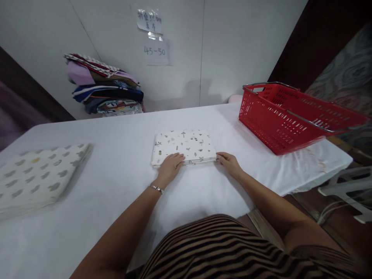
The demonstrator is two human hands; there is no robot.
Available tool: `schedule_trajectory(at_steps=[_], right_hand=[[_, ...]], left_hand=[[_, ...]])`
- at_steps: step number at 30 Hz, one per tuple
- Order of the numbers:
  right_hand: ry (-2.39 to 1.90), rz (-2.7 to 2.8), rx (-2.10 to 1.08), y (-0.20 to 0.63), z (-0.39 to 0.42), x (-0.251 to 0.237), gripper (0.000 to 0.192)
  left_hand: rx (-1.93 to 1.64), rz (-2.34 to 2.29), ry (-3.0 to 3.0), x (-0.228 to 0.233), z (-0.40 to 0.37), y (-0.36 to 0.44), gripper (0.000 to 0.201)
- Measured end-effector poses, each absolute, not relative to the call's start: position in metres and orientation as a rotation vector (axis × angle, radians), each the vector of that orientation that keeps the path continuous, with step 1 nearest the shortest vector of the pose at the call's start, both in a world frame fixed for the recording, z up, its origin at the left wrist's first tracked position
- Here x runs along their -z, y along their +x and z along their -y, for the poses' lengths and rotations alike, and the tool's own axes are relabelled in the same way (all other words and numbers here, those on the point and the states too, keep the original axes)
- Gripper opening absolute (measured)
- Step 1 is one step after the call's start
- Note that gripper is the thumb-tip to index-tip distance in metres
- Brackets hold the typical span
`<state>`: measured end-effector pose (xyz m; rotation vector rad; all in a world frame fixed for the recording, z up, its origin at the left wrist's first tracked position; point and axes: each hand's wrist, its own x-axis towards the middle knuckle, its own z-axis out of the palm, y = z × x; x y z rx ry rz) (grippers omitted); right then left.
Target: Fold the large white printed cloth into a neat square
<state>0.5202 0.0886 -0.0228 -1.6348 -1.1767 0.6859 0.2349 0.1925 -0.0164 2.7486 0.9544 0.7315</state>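
A folded white cloth (186, 145) with small printed figures lies flat on the white-covered table, straight in front of me. My left hand (172, 166) rests on its near left part, fingers stretched over the top. At the near right corner, my right hand (229, 162) pinches the cloth's edge between thumb and fingers. Off to the left lies another folded cloth (43, 174), cream with grey shapes and one yellow one; neither hand touches it.
A red plastic basket (273, 124) with metal handles stands at the table's right end. Behind the table, several folded fabrics (107, 91) are piled against the wall. Paper signs (157, 51) hang on the wall. A white plastic stool (348, 190) is at the right, below the tabletop (122, 128).
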Motion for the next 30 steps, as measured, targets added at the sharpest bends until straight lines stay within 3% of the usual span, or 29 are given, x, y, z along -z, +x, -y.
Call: schedule_trajectory(at_steps=[11, 24, 27, 30], right_hand=[[-1.796, 1.048, -1.022, 0.520, -0.107, 0.000, 0.037], [-1.832, 0.974, -1.145, 0.525, -0.110, 0.006, 0.034], [-1.881, 1.115, -0.908, 0.524, -0.109, 0.002, 0.032], [-1.838, 1.347, -0.418, 0.520, -0.107, -0.006, 0.023]], left_hand=[[-0.776, -0.969, 2.756, 0.021, -0.194, 0.235, 0.031], [-0.832, -0.989, 2.755, 0.016, -0.186, 0.241, 0.027], [-0.797, -1.003, 2.768, 0.007, -0.183, 0.247, 0.027], [-0.697, -1.015, 2.789, 0.000, -0.181, 0.254, 0.026]])
